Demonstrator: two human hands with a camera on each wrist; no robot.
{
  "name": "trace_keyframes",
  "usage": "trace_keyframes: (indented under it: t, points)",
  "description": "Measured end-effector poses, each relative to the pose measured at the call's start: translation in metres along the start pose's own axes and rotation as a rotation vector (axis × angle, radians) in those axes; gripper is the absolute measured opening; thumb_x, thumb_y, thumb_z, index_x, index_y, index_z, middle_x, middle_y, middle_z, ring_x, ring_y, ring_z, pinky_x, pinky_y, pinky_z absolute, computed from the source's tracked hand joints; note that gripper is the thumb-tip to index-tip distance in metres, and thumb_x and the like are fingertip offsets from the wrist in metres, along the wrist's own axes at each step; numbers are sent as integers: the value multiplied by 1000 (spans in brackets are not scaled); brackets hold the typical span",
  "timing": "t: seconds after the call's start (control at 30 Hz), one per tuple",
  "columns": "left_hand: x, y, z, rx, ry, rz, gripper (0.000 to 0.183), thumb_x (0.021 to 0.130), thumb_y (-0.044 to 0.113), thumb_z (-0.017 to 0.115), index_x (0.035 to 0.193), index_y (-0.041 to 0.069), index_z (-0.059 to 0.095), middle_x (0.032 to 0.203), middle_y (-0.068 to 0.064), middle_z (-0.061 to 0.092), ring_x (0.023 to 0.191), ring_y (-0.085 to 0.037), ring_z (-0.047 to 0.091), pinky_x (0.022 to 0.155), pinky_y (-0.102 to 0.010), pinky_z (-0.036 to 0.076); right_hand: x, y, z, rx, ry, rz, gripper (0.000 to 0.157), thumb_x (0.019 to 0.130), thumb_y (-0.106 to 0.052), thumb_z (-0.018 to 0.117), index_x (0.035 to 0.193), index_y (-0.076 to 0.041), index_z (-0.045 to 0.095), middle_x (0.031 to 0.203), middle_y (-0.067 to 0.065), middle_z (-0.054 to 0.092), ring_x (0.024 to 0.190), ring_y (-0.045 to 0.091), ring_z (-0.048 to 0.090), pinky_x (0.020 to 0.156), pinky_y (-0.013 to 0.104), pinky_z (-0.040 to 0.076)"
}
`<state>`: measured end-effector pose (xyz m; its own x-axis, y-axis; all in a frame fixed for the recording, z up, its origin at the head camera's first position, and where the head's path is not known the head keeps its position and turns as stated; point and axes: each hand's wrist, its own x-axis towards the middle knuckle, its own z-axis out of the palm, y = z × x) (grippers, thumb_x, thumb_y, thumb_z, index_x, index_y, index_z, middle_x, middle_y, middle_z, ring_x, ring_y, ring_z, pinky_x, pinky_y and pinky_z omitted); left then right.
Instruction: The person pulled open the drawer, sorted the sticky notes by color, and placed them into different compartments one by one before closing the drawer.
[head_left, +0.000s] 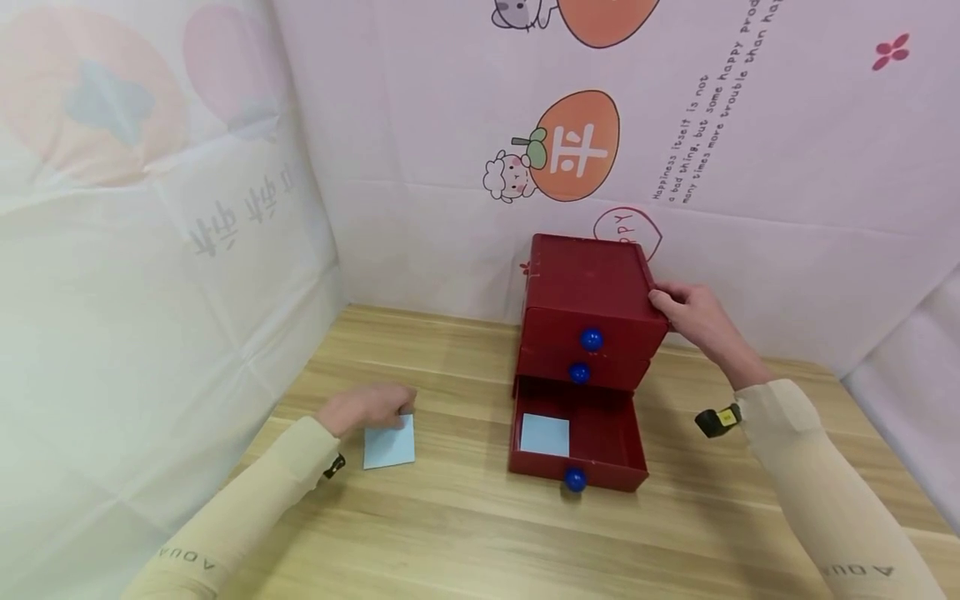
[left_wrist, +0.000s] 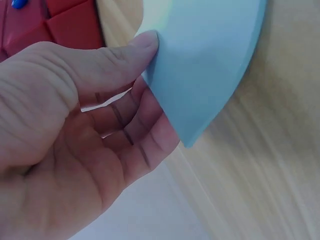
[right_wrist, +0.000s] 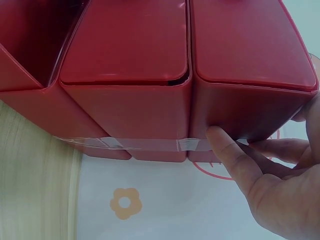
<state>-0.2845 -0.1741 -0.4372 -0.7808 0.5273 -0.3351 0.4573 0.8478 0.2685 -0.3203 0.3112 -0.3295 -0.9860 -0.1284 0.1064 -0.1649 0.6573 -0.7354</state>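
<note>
My left hand (head_left: 375,406) pinches a light blue pad of sticky notes (head_left: 389,446) by its edge, left of the drawers. In the left wrist view, the thumb lies on top of the pad (left_wrist: 200,55), fingers beneath, and the pad bends. My right hand (head_left: 693,317) holds the upper right edge of a red three-drawer unit (head_left: 588,271), thumb over the top edge. The right wrist view shows a fingertip (right_wrist: 215,134) against the unit's side wall. The bottom drawer (head_left: 603,429) is pulled out, with a light blue square of paper (head_left: 545,435) in its left part.
Blue round knobs (head_left: 591,339) stick out from the drawer fronts. Clear tape (right_wrist: 150,144) runs across the unit's side. The wooden table (head_left: 450,533) meets a printed white cloth (head_left: 420,242) at the back and sides, and the unit stands close to it.
</note>
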Motion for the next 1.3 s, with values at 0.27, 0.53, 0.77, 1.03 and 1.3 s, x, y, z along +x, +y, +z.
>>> trace_keyframes:
  t: [0.27, 0.53, 0.77, 1.03, 1.3]
  points:
    - [0, -4, -16, -33, 29, 115, 6, 94, 2, 60, 98, 3, 64, 86, -2, 59, 75, -12, 50, 67, -23, 45, 2, 0, 0, -6, -10, 5, 59, 103, -40, 43, 144, 2, 44, 131, 29, 57, 78, -9, 60, 69, 11, 54]
    - [-4, 3, -32, -96, 89, 259, 6, 94, 6, 61, 99, 8, 64, 77, 2, 56, 71, -9, 48, 63, -20, 44, 1, 0, 1, -12, -5, 9, 60, 102, -42, 45, 143, 1, 46, 131, 28, 57, 79, -7, 61, 70, 13, 55]
    - [-2, 8, -39, -52, 177, 311, 7, 96, 4, 58, 100, 8, 64, 79, 1, 57, 70, -10, 47, 66, -23, 45, 2, 1, 0, 0, -11, 14, 61, 103, -42, 44, 144, 2, 45, 132, 29, 56, 79, -9, 60, 70, 12, 55]
    - [2, 17, -42, 19, 301, 337, 7, 98, 8, 57, 103, 11, 61, 96, -3, 63, 82, -13, 53, 72, -26, 49, 4, 4, 0, 10, -10, 12, 60, 103, -41, 44, 144, 3, 45, 132, 29, 56, 80, -8, 60, 70, 13, 55]
    - [7, 40, -53, 15, 348, 381, 12, 99, 10, 56, 108, 11, 64, 104, -5, 65, 88, -15, 59, 78, -29, 53, 3, 5, -1, 19, -7, 8, 58, 103, -40, 45, 143, 2, 46, 131, 29, 57, 80, -9, 61, 70, 13, 55]
